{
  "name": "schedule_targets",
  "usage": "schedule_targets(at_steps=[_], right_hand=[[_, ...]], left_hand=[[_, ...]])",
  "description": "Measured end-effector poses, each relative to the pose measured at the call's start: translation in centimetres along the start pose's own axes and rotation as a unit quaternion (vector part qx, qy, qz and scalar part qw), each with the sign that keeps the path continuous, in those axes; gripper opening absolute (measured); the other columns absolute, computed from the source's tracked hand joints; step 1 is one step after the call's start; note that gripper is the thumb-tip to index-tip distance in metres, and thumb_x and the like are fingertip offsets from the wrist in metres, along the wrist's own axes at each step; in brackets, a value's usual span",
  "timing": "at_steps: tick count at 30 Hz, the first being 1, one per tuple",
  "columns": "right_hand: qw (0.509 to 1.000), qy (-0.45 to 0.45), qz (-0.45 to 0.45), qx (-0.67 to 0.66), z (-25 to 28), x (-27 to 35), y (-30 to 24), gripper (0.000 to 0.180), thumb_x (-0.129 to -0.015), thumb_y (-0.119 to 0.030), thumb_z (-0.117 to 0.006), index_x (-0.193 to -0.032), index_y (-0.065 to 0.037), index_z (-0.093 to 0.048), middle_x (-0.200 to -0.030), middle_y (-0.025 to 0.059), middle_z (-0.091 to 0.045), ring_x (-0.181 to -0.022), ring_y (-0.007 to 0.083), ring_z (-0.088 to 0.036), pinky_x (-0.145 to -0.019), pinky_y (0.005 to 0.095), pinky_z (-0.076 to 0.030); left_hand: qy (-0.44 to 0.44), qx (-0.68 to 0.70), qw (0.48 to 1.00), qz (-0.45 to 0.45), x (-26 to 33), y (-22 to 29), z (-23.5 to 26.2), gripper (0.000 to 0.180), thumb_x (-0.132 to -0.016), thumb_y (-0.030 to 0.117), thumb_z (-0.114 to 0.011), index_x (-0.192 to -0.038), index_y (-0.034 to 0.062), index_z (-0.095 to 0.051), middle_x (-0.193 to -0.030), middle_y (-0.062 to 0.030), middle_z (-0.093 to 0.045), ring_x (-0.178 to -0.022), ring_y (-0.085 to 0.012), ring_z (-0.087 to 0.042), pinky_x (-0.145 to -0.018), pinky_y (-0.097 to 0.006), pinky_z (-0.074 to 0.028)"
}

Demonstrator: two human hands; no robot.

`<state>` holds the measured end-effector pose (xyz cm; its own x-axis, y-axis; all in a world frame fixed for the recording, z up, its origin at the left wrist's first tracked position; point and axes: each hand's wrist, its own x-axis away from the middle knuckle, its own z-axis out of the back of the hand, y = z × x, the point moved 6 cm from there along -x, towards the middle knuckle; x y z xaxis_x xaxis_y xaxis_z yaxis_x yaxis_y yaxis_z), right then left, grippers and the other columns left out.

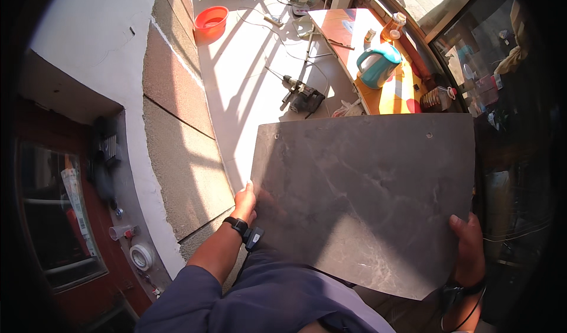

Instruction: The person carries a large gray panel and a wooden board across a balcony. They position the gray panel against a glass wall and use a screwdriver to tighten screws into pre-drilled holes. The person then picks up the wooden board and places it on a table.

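The person holds a dark grey panel [363, 200] with pale marble-like veins in front of the waist, its broad face turned up toward the head. Its long axis appears to run from left to right across the body; the far edge, with a small round mark [430, 135] near each corner, points away toward the tiled floor [236, 91] and the table [333, 23]. The left hand [244, 203] pinches the left edge, thumb pointing forward. The right hand [468, 232] clasps the right edge, thumb over the upper face; its remaining fingers are largely hidden. A drill [304, 95] lies on the floor beyond.
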<state>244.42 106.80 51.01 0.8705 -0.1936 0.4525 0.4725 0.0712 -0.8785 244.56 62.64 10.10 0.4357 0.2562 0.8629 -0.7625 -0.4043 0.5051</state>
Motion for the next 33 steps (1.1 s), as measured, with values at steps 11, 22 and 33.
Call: schedule_targets(at_steps=[11, 22, 33], right_hand=[[0.992, -0.124, 0.017, 0.011, -7.7, -14.2, -9.2, 0.046, -0.087, -0.018, -0.060, -0.126, 0.006, -0.052, -0.114, 0.0112, -0.063, -0.103, 0.0199, -0.061, -0.092, 0.0332, -0.046], [0.971, -0.223, 0.055, 0.061, -23.7, -30.5, -24.4, 0.028, -0.092, -0.012, -0.055, -0.113, 0.006, -0.059, -0.098, 0.0090, -0.067, -0.087, 0.0142, -0.063, -0.076, 0.0282, -0.051], [0.902, -0.157, 0.076, 0.395, -43.7, -56.0, -22.5, 0.024, -0.084, -0.020, -0.065, -0.089, 0.003, -0.066, -0.059, 0.0059, -0.057, -0.056, 0.0131, -0.054, -0.055, 0.0335, -0.046]], left_hand=[[0.051, 0.096, 0.993, -0.056, -4.3, 14.3, -1.1, 0.063, -0.099, 0.046, -0.047, -0.134, -0.0068, -0.045, -0.139, -0.0205, -0.047, -0.130, -0.0289, -0.043, -0.107, -0.045, -0.032], [0.055, 0.099, 0.986, -0.125, -13.9, 29.1, -7.2, 0.038, -0.099, 0.034, -0.048, -0.109, -0.0002, -0.063, -0.087, -0.0070, -0.062, -0.081, -0.0179, -0.056, -0.077, -0.036, -0.047], [-0.008, -0.074, 0.991, -0.108, -26.8, 50.1, -5.1, 0.038, -0.093, 0.032, -0.057, -0.107, -0.0025, -0.065, -0.086, -0.0067, -0.066, -0.078, -0.0149, -0.058, -0.072, -0.032, -0.047]])
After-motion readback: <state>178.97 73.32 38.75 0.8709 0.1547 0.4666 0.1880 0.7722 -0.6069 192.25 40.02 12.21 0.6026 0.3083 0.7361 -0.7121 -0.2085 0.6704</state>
